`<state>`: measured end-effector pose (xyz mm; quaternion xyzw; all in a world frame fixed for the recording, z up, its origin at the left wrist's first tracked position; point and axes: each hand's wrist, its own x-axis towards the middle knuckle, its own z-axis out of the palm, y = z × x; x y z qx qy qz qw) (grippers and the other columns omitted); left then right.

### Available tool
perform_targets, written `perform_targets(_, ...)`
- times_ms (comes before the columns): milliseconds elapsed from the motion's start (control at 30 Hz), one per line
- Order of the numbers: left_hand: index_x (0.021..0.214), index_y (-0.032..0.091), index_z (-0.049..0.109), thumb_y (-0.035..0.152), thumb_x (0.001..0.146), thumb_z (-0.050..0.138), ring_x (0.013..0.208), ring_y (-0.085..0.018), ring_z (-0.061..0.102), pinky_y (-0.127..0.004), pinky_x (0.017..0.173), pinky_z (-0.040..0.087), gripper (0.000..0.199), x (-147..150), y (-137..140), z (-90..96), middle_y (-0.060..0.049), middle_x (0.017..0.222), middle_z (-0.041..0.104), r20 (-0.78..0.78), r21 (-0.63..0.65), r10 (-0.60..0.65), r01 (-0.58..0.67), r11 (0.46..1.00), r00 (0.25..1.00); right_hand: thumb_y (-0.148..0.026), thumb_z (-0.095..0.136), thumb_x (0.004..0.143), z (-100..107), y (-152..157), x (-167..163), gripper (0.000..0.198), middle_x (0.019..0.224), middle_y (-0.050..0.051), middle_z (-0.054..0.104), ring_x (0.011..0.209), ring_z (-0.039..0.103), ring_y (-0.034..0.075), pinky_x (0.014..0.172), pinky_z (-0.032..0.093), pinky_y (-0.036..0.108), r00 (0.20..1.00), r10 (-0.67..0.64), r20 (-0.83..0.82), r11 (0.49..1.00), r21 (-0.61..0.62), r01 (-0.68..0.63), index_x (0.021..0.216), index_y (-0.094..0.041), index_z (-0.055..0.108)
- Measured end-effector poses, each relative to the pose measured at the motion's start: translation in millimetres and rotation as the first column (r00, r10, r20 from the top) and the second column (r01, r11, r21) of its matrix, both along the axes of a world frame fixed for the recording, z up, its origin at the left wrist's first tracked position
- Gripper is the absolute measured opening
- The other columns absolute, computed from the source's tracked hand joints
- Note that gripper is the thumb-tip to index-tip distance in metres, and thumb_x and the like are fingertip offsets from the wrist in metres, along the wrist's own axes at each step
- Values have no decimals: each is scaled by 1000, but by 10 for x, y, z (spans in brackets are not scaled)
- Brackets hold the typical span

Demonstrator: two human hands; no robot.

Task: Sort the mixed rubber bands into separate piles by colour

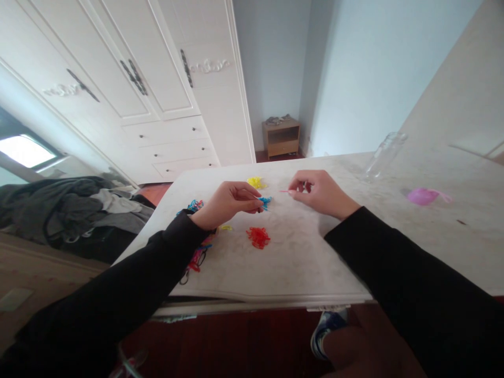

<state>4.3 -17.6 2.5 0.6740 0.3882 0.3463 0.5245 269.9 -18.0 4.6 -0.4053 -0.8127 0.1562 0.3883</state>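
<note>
My left hand (232, 202) is closed in a pinch right beside a small heap of blue rubber bands (266, 201). Whatever sits between its fingertips is too small to make out. To the right, my right hand (317, 192) pinches a thin pinkish-red band (284, 191) just above the tabletop. A yellow heap of bands (256, 182) lies beyond the blue one, and a red heap (259, 237) lies nearer to me. Mixed-colour bands (197, 259) spread at the left, partly hidden by my left wrist and sleeve. One yellow band (226, 228) rests near them.
On the right of the white table (299, 262) are a clear glass bottle (384, 157) and a pink balloon-like item (422, 196). Dark and grey clothes (79, 205) are piled left of the table. Behind stand a white wardrobe (157, 79) and a small wooden cabinet (281, 139).
</note>
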Motion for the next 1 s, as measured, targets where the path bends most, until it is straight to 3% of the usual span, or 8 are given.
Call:
perform_targets(233,88,14,75,32,72,89,67,-14,72,-25,64,57,28,-19,13,-13,-6,77,79,-26,120,10,-7,993,1000,-21,65,75,65,91,504,11,66,1,64,66,53,16,62,38,32,987,-95,130,995,-3,96,64,-21,63)
perform_targets(400,88,14,74,28,73,88,69,-13,73,-24,68,58,25,-6,-5,7,-4,77,79,15,116,9,-10,993,1000,-26,74,70,26,90,522,11,64,-1,61,62,51,14,60,36,31,957,-43,286,989,-126,82,64,-21,66)
perform_targets(567,88,14,73,27,70,91,79,-17,77,-30,81,62,29,13,-20,11,-6,84,80,68,76,-8,3,997,998,-18,65,72,22,52,397,7,64,0,62,63,52,15,63,38,31,972,-105,212,992,-46,117,66,-20,64)
perform_targets(667,88,13,73,29,68,92,83,-19,78,-34,87,63,31,12,-25,9,-7,87,80,83,65,-29,24,998,996,-15,63,74,10,-42,180,6,73,3,65,70,57,17,70,44,33,990,-42,137,998,54,35,71,-20,65)
perform_targets(767,89,13,73,32,69,92,86,-21,78,-38,90,63,33,10,-27,12,-9,88,81,71,64,-44,39,997,997,-15,63,78,-13,-162,-60,9,92,6,72,89,63,21,86,48,38,985,131,116,981,130,-146,80,-21,70)
perform_targets(867,89,13,72,34,70,91,87,-22,79,-40,92,62,34,10,-23,15,-9,88,80,50,67,-43,39,997,998,-14,65,80,-37,-247,-204,17,111,7,75,104,65,23,95,50,41,960,259,109,956,111,-271,91,-23,74)
perform_targets(1000,87,14,72,35,67,93,87,-23,78,-40,90,63,36,10,-13,9,-8,86,80,32,75,-25,22,997,999,-13,65,81,-45,-292,-253,25,109,6,77,106,67,23,97,51,42,943,315,105,947,35,-320,100,-24,77)
